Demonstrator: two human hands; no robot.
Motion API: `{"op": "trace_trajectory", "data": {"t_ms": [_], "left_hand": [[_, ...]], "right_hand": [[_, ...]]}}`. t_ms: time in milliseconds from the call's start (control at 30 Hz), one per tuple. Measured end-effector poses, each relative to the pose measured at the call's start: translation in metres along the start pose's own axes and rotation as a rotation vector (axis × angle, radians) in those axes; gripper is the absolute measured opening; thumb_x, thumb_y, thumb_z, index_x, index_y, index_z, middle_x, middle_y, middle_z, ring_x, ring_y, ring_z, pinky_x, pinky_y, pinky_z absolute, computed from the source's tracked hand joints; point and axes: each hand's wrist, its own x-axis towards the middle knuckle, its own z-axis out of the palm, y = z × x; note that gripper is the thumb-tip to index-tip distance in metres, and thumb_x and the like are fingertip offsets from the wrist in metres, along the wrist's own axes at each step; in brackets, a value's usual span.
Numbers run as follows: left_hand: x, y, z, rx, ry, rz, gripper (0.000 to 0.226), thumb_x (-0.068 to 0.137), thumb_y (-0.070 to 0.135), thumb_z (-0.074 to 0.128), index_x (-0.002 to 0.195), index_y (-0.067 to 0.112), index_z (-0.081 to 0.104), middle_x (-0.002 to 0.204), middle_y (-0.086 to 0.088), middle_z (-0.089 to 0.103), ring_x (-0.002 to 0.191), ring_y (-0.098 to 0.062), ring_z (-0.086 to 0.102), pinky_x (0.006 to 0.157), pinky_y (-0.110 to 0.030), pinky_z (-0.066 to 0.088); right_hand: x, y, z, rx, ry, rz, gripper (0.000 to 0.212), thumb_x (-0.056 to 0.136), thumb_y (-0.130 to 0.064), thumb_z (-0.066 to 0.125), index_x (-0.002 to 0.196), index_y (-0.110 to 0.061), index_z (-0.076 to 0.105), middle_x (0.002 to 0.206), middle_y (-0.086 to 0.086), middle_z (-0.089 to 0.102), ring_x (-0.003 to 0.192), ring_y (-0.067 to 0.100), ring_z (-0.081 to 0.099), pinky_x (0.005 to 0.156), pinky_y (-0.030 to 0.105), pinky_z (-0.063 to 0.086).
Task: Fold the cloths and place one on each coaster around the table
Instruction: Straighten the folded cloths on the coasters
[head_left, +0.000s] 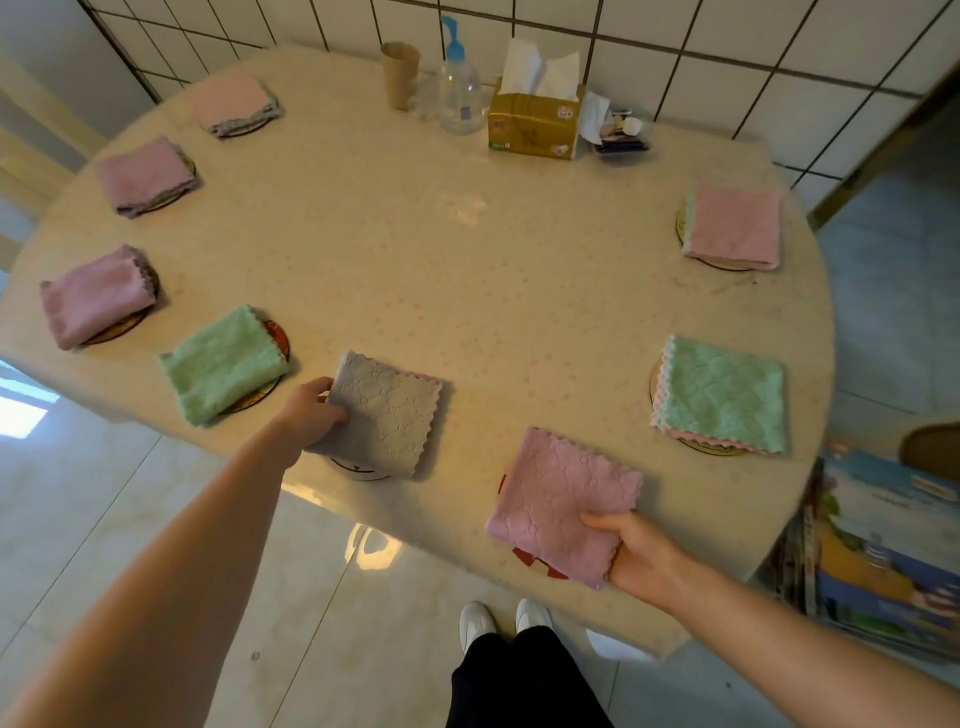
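Presently on the round cream table (467, 249): eight folded cloths, each lying on a coaster near the rim.

Near edge: folded grey cloth (387, 415), on a white-edged coaster (361, 472) that peeks out beneath it; the left hand (311, 410) pinches its left edge, fingers curled around the fabric. Folded pink cloth (563, 501), on a red coaster (540, 564); the right hand (641, 556) grips its near right corner, thumb on top, fingers tucked beneath.

Left side, near to far: green cloth (223, 364) on a dark red-rimmed coaster (278, 332); mauve cloth (96, 296); second mauve cloth (145, 174); pale pink cloth (231, 98). Each covers most of its coaster.

Right side: green cloth with pink scalloped trim (722, 392) on a tan coaster (711, 447); pink cloth (735, 226) farther back.

Far edge, by the tiled wall: brown paper cup (400, 73), clear pump bottle with a blue top (460, 88), gold tissue box (535, 122), small tray of oddments (621, 137).

Floor: person's white shoes (506, 621), stack of picture books (883, 551) at right.
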Motion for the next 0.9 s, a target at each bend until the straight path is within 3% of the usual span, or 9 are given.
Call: {"op": "trace_trajectory", "data": {"t_ms": [100, 167, 300, 367, 500, 600, 733, 900], "left_hand": [[0.003, -0.001, -0.006, 0.064, -0.016, 0.005, 0.039, 0.081, 0.002, 0.059, 0.117, 0.016, 0.06, 0.114, -0.015, 0.062, 0.104, -0.034, 0.056, 0.09, -0.045, 0.047], [0.004, 0.0, -0.009, 0.119, -0.014, 0.009, 0.046, 0.081, 0.001, 0.059, 0.126, 0.012, 0.057, 0.114, -0.015, 0.062, 0.104, -0.033, 0.056, 0.089, -0.042, 0.047], [0.003, 0.004, -0.008, 0.268, 0.046, 0.073, 0.036, 0.083, -0.002, 0.056, 0.118, 0.005, 0.059, 0.097, -0.016, 0.061, 0.088, -0.029, 0.053, 0.074, -0.034, 0.041], [0.002, 0.006, -0.005, 0.295, 0.089, 0.103, 0.036, 0.084, 0.002, 0.057, 0.121, 0.005, 0.058, 0.102, -0.019, 0.062, 0.086, -0.029, 0.052, 0.073, -0.033, 0.04], [0.001, 0.005, -0.001, 0.273, 0.169, 0.069, 0.041, 0.087, 0.011, 0.06, 0.127, 0.007, 0.054, 0.111, -0.017, 0.062, 0.085, -0.026, 0.051, 0.07, -0.034, 0.039], [-0.001, -0.002, -0.002, 0.262, 0.202, 0.01, 0.043, 0.084, 0.014, 0.064, 0.126, 0.011, 0.053, 0.11, -0.012, 0.061, 0.085, -0.025, 0.051, 0.068, -0.034, 0.04], [-0.006, -0.013, -0.014, 0.267, 0.241, -0.017, 0.048, 0.081, 0.01, 0.066, 0.127, 0.01, 0.052, 0.118, -0.012, 0.059, 0.098, -0.028, 0.053, 0.072, -0.033, 0.04], [-0.007, -0.024, -0.039, 0.184, 0.277, -0.003, 0.045, 0.079, 0.001, 0.066, 0.123, 0.007, 0.056, 0.109, -0.011, 0.061, 0.097, -0.028, 0.054, 0.076, -0.033, 0.045]], "right_hand": [[0.004, 0.001, 0.0, 0.002, 0.06, -0.063, 0.033, 0.093, 0.005, 0.046, 0.124, -0.001, 0.054, 0.116, 0.019, 0.063, 0.1, 0.029, 0.063, 0.069, 0.036, 0.058], [0.007, 0.0, -0.002, -0.022, 0.098, -0.094, 0.034, 0.092, 0.008, 0.048, 0.124, -0.001, 0.054, 0.119, 0.02, 0.062, 0.1, 0.029, 0.063, 0.065, 0.034, 0.059], [0.01, -0.007, -0.007, -0.202, 0.165, -0.136, 0.035, 0.089, 0.009, 0.053, 0.123, 0.0, 0.055, 0.118, 0.019, 0.063, 0.102, 0.03, 0.062, 0.082, 0.041, 0.054], [0.01, -0.011, -0.01, -0.306, 0.179, -0.13, 0.034, 0.088, 0.008, 0.056, 0.121, -0.002, 0.056, 0.117, 0.018, 0.064, 0.103, 0.029, 0.063, 0.083, 0.042, 0.053], [0.004, -0.023, -0.01, -0.561, 0.203, -0.091, 0.032, 0.086, -0.003, 0.064, 0.116, -0.013, 0.058, 0.108, 0.01, 0.068, 0.096, 0.025, 0.065, 0.075, 0.039, 0.057], [-0.004, -0.037, -0.012, -0.847, 0.326, -0.105, 0.021, 0.081, -0.01, 0.07, 0.098, -0.016, 0.06, 0.091, 0.008, 0.069, 0.08, 0.024, 0.068, 0.058, 0.032, 0.058], [-0.001, -0.065, -0.016, -1.462, 0.582, -0.229, 0.036, 0.078, -0.023, 0.071, 0.103, -0.01, 0.049, 0.101, 0.01, 0.064, 0.091, 0.029, 0.063, 0.075, 0.036, 0.053], [0.01, -0.087, 0.043, -1.556, 0.537, -0.468, 0.035, 0.085, -0.016, 0.06, 0.117, -0.011, 0.049, 0.115, 0.004, 0.057, 0.099, 0.022, 0.056, 0.081, 0.032, 0.048]]}}
